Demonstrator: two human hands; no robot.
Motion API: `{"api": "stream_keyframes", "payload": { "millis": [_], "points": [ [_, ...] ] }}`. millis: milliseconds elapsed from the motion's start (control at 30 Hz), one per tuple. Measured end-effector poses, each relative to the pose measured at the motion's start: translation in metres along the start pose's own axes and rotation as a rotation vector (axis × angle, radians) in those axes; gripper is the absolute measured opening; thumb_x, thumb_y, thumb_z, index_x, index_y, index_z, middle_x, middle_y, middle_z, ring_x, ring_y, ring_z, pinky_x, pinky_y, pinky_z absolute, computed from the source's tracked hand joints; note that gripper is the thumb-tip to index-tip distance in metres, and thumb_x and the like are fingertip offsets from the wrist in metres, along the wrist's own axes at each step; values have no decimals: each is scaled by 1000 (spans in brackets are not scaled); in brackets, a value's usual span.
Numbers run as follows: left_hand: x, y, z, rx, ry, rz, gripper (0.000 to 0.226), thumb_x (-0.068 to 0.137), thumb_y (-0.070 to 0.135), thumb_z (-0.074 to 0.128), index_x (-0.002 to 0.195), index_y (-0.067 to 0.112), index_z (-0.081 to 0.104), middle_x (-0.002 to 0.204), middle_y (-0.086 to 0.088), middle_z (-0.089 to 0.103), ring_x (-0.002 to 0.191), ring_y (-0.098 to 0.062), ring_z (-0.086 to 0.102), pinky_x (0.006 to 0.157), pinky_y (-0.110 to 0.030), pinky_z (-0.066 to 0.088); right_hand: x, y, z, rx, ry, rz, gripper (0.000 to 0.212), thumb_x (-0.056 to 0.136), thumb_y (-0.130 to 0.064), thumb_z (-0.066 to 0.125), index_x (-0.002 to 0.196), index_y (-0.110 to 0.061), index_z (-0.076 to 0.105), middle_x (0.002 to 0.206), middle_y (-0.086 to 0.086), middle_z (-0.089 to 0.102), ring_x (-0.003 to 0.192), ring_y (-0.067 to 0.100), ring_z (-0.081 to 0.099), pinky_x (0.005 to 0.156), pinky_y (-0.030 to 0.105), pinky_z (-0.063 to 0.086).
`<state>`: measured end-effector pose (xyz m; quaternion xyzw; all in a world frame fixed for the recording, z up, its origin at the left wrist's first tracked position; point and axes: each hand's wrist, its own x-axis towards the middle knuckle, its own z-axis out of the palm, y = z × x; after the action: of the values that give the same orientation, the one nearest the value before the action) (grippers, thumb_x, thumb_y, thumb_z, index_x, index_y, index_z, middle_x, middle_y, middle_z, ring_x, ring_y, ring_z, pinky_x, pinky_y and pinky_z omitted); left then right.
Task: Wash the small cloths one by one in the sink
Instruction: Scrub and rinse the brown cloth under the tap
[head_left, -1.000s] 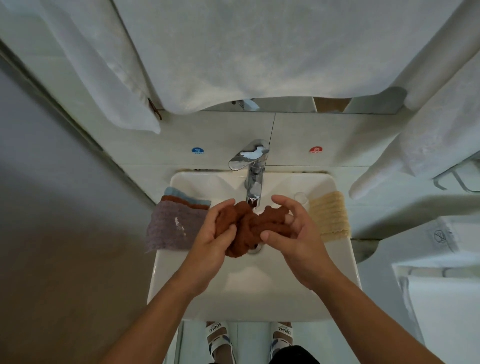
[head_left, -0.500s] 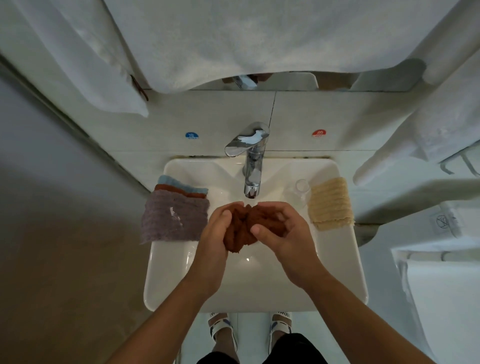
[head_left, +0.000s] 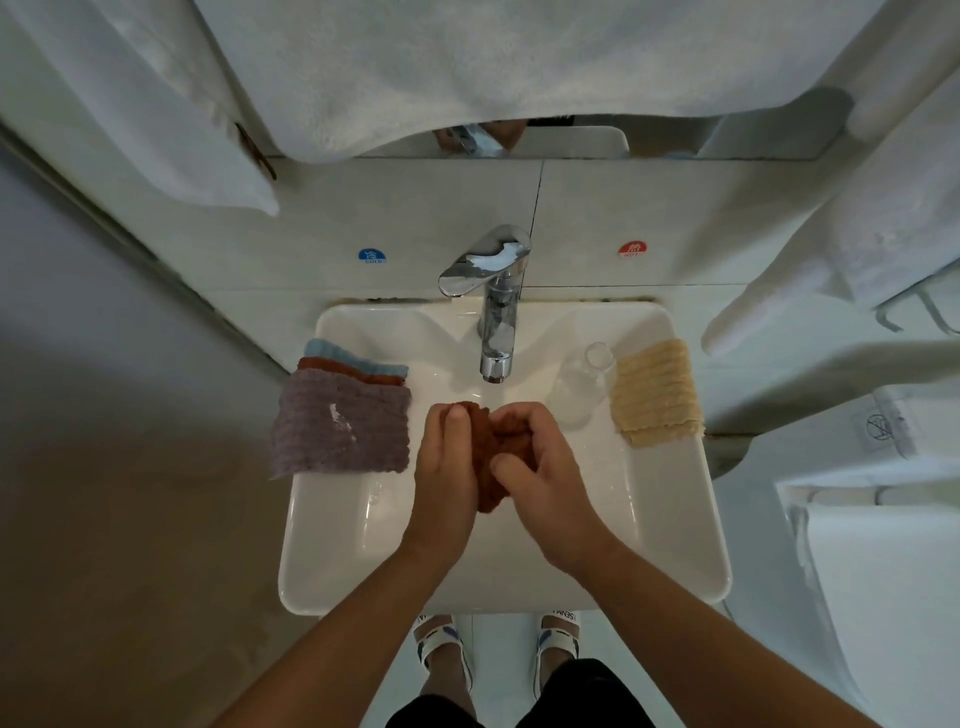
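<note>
Our hands: our left hand (head_left: 445, 470) and our right hand (head_left: 540, 467) are side by side over the sink (head_left: 332, 545), both curled tight around one rust-brown cloth (head_left: 493, 441).
Where the cloth is: it sits bunched up between our two palms, right in front of the tap spout (head_left: 496, 358). A little tail of it hangs down toward us between our wrists.
How it lies: the bunch runs from the tap side toward us, and both hands are equally near it, one on each side.
Next cloths: a purple cloth (head_left: 340, 428) tops a pile with a brown cloth (head_left: 337, 366) and a blue cloth (head_left: 353, 353) under it, just left of our left hand. We think the left hand is nearer for picking one.
Other side: a yellow cloth (head_left: 655, 392) lies just right of our right hand, beside a clear bottle (head_left: 589, 376).
Water: we cannot tell if it is running.
</note>
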<state>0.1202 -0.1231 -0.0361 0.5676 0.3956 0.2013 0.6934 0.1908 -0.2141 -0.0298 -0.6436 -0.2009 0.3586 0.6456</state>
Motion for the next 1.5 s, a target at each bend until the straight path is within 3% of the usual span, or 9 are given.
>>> {"api": "stream_keyframes", "payload": {
  "millis": [167,333,500,700,867,1000,1100,1267,1500],
  "points": [
    [7,-3,9,-72,66,-118,23,86,43,46,69,28,52,72,4,51,69,-13,53,56,-30,46,4,9,1,-308,-48,-160,7,99,-23,47,103,-20,51,75,-8,57,65,7,56,58,23,47],
    [-15,-12,26,-40,29,-130,25,88,46,43,74,36,61,69,12,61,63,0,60,50,-21,48,24,12,-3,-357,161,-171,16,103,-30,37,92,-23,47,71,-7,52,61,5,51,58,22,43],
    [15,-2,28,-84,133,-140,47,99,14,44,56,33,49,57,17,45,53,-1,45,51,-17,43,9,22,6,-410,78,-195,22,103,-37,32,83,-31,40,64,-16,49,54,5,47,53,18,36],
    [7,-16,36,80,-35,-148,27,105,32,41,88,17,55,65,9,55,55,-7,50,48,-21,39,36,15,-9,-329,285,-68,28,107,-16,37,79,-17,41,63,-9,44,58,6,42,59,28,41],
    [36,1,20,84,-4,-216,26,102,21,42,77,19,47,61,9,47,49,-8,45,41,-22,37,11,27,6,-384,105,-89,24,103,-36,33,82,-27,41,63,-16,47,56,4,44,54,23,38],
    [2,-16,23,162,-170,-133,28,101,34,42,77,30,55,60,12,53,54,-5,50,47,-20,39,35,13,-11,-367,314,-46,28,108,-15,37,80,-14,41,65,-2,42,57,10,41,59,38,41],
    [4,-15,22,184,-174,-95,28,101,33,41,81,20,55,61,9,53,54,-7,51,47,-20,40,35,10,-7,-280,382,-38,29,108,-16,36,81,-13,42,64,-5,42,57,9,41,58,31,41],
    [33,1,24,3,71,-223,32,97,15,43,66,19,45,63,7,48,54,-10,46,42,-20,37,17,13,8,-403,90,-125,27,103,-30,34,77,-28,41,60,-15,46,55,5,45,54,21,37],
    [12,-16,32,159,-110,-266,32,104,36,40,77,25,54,64,-1,50,52,-15,45,47,-28,34,40,11,-8,-320,333,-111,28,108,-19,35,81,-21,43,66,-7,44,58,7,43,58,28,42]
  ]
}}
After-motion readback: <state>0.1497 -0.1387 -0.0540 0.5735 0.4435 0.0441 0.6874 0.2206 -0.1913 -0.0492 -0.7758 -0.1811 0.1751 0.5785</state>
